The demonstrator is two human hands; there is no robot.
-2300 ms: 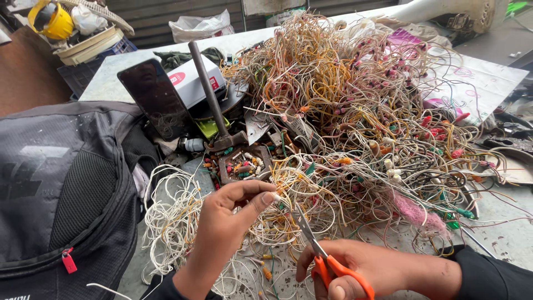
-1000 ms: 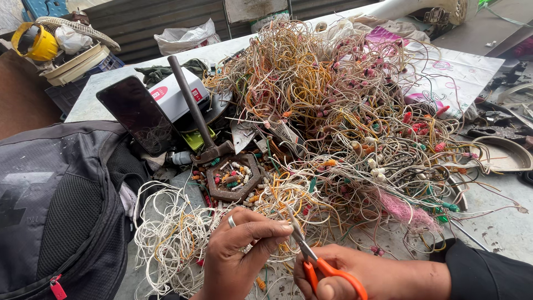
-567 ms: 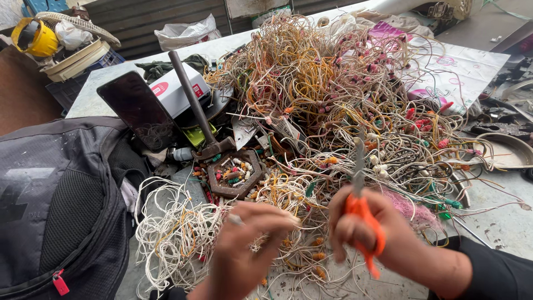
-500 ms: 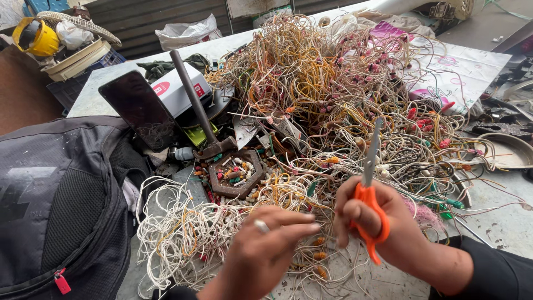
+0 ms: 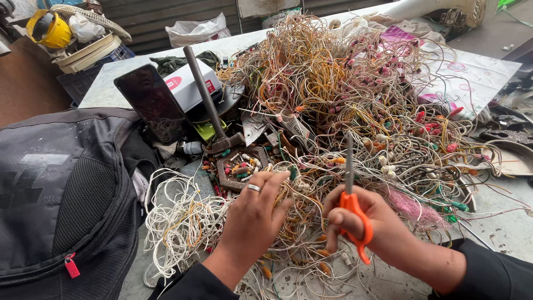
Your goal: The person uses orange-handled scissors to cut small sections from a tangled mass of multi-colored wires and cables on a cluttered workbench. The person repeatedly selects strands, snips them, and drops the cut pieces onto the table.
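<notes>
Since earlier frames: scissors (image 5: 351,200) lifted off pile, blades now upright & together; L hand (image 5: 252,216) spread flat on wires.

Huge wire tangle (image 5: 355,94) fills table centre to far right; black backpack (image 5: 61,189) near left; white wire bundle (image 5: 177,222) beside it. Dark phone (image 5: 150,100) propped far left, hammer (image 5: 208,105) leaning just right. R hand (image 5: 372,228) near right, clamped on orange handles. L fingers apart, gripping nothing.

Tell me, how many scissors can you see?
1: orange-handled scissors held blades-up in the right hand, beside the left hand. More might hide under the wire pile.
</notes>
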